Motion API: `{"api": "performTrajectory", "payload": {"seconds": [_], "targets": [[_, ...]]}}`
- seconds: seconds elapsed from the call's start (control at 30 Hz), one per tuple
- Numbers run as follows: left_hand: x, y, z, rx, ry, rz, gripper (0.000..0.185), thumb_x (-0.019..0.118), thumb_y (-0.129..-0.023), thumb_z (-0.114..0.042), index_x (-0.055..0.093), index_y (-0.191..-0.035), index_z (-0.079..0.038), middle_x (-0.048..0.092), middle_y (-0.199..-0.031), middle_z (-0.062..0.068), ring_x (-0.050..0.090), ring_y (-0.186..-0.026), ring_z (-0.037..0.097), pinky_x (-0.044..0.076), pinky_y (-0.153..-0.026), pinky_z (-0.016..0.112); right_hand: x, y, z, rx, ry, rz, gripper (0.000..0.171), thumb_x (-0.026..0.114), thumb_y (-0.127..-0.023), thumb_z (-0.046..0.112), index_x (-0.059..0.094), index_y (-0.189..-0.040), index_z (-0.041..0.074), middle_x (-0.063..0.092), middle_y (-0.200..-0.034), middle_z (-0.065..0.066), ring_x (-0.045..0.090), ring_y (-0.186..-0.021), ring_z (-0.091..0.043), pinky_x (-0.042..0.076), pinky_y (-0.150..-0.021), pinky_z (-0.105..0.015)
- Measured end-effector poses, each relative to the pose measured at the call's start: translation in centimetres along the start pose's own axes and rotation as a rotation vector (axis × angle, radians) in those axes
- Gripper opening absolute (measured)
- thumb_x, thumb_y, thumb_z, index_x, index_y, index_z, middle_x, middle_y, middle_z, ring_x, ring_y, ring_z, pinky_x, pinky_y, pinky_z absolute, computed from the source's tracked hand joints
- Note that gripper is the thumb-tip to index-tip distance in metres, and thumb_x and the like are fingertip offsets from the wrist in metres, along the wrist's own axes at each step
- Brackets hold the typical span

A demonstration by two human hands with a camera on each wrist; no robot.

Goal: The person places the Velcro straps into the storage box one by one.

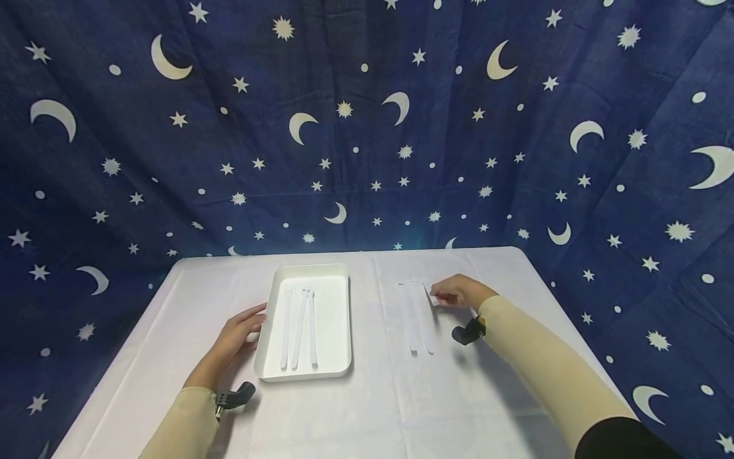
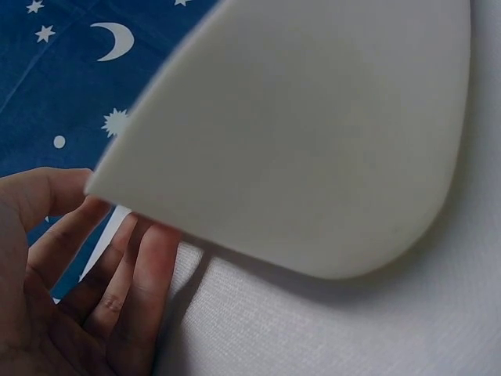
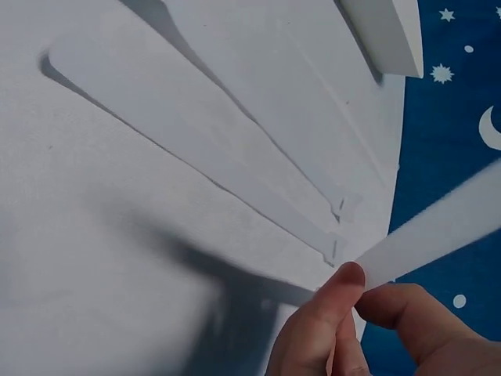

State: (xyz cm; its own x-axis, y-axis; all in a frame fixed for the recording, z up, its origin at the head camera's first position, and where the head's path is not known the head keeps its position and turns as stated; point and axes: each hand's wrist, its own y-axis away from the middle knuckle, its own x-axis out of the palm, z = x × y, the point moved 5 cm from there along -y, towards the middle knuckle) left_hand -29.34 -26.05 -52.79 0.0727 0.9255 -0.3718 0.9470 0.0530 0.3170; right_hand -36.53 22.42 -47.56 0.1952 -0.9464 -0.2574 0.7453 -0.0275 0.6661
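Against the left side of a white tray point(image 1: 335, 331) rests my left hand point(image 1: 234, 339). In the left wrist view its fingers point(image 2: 153, 262) are extended and touch the tray's edge. Three thin white straps point(image 1: 299, 328) lie lengthwise in the tray. To the right, my right hand point(image 1: 460, 292) pinches one end of another white strap point(image 3: 438, 223) between thumb and fingertips, raised off the table. Two more white straps point(image 3: 196, 153) lie side by side on the cloth just left of that hand, each with a narrow slotted end point(image 3: 335, 249).
A white cloth covers the table point(image 1: 373, 414). Behind and around it hangs a dark blue curtain point(image 1: 367, 166) with moons and stars. Black wrist cameras point(image 1: 469, 331) sit on both forearms, over beige sleeves.
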Motion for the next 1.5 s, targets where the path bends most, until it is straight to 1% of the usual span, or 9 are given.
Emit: {"api": "performTrajectory", "payload": {"seconds": [0.13, 0.27, 0.37, 0.47, 0.7, 0.9, 1.1, 1.33, 1.5], "targets": [[0.0, -0.1, 0.0, -0.005, -0.004, 0.002, 0.063, 0.050, -0.099, -0.047, 0.037, -0.152, -0.015, 0.042, -0.150, 0.021, 0.046, -0.133, 0.041, 0.053, -0.096, 0.046, 0.0, 0.4, 0.4, 0.011, -0.005, 0.013, 0.006, 0.060, -0.089, 0.000, 0.055, -0.091, 0.001, 0.054, -0.058, 0.000, 0.055, -0.047, -0.004, 0.052, -0.052, -0.013], [-0.1, -0.3, 0.1, -0.010, -0.006, 0.002, 0.063, 0.049, -0.099, -0.047, 0.037, -0.152, -0.015, 0.042, -0.151, 0.020, 0.046, -0.134, 0.041, 0.052, -0.097, 0.046, 0.2, 0.8, 0.7, 0.013, -0.018, 0.010, 0.005, 0.061, -0.089, 0.001, 0.056, -0.087, 0.001, 0.056, -0.059, -0.001, 0.056, -0.049, -0.005, 0.053, -0.053, -0.014], [-0.1, -0.3, 0.1, -0.017, -0.009, -0.003, 0.063, 0.050, -0.099, -0.047, 0.038, -0.152, -0.017, 0.043, -0.151, 0.020, 0.046, -0.134, 0.040, 0.053, -0.096, 0.045, 0.6, 0.9, 0.7, 0.003, -0.032, 0.007, 0.005, 0.062, -0.088, 0.001, 0.057, -0.089, 0.001, 0.058, -0.062, -0.001, 0.059, -0.051, -0.006, 0.055, -0.057, -0.016], [0.0, -0.3, 0.0, -0.014, -0.015, -0.003, 0.063, 0.049, -0.099, -0.048, 0.038, -0.152, -0.017, 0.043, -0.151, 0.020, 0.046, -0.134, 0.040, 0.053, -0.096, 0.045, 1.3, 1.1, 0.9, -0.010, -0.040, 0.006, 0.010, 0.063, -0.087, 0.000, 0.058, -0.095, 0.000, 0.058, -0.066, -0.002, 0.060, -0.053, -0.007, 0.057, -0.060, -0.018], [0.0, -0.2, 0.1, -0.018, -0.005, -0.006, 0.062, 0.050, -0.099, -0.047, 0.038, -0.152, -0.017, 0.043, -0.150, 0.019, 0.046, -0.134, 0.039, 0.053, -0.095, 0.044, 3.1, 1.7, 1.4, -0.051, -0.038, 0.018, 0.026, 0.062, -0.085, -0.002, 0.058, -0.110, -0.003, 0.056, -0.072, -0.002, 0.060, -0.056, -0.007, 0.057, -0.060, -0.018], [0.0, -0.1, 0.2, -0.019, -0.002, -0.006, 0.063, 0.050, -0.099, -0.047, 0.038, -0.152, -0.016, 0.044, -0.149, 0.021, 0.047, -0.133, 0.040, 0.053, -0.096, 0.045, 4.5, 2.3, 2.2, -0.060, -0.065, 0.040, 0.038, 0.062, -0.087, -0.002, 0.055, -0.125, -0.002, 0.057, -0.083, -0.004, 0.063, -0.064, -0.009, 0.059, -0.066, -0.021], [0.0, 0.0, 0.0, -0.019, -0.006, -0.004, 0.063, 0.050, -0.099, -0.048, 0.037, -0.152, -0.017, 0.044, -0.149, 0.020, 0.047, -0.133, 0.039, 0.052, -0.097, 0.045, 5.8, 2.7, 2.9, -0.063, -0.088, 0.058, 0.032, 0.062, -0.089, -0.001, 0.056, -0.120, -0.001, 0.058, -0.093, -0.007, 0.065, -0.072, -0.013, 0.059, -0.068, -0.024], [0.0, 0.1, -0.2, -0.014, 0.003, 0.002, 0.062, 0.050, -0.099, -0.045, 0.037, -0.153, -0.015, 0.044, -0.149, 0.021, 0.047, -0.133, 0.039, 0.053, -0.096, 0.044, 7.9, 2.6, 4.0, -0.090, -0.075, 0.063, 0.034, 0.064, -0.085, -0.004, 0.059, -0.118, -0.004, 0.058, -0.086, -0.006, 0.063, -0.066, -0.011, 0.059, -0.063, -0.021], [0.0, 0.2, -0.2, -0.006, 0.004, 0.010, 0.063, 0.050, -0.099, -0.045, 0.037, -0.152, -0.015, 0.045, -0.148, 0.021, 0.048, -0.132, 0.038, 0.053, -0.096, 0.043, 9.7, 2.7, 4.8, -0.091, -0.051, 0.069, 0.035, 0.066, -0.082, -0.006, 0.061, -0.117, -0.003, 0.057, -0.087, -0.006, 0.062, -0.066, -0.012, 0.059, -0.064, -0.022]]}}
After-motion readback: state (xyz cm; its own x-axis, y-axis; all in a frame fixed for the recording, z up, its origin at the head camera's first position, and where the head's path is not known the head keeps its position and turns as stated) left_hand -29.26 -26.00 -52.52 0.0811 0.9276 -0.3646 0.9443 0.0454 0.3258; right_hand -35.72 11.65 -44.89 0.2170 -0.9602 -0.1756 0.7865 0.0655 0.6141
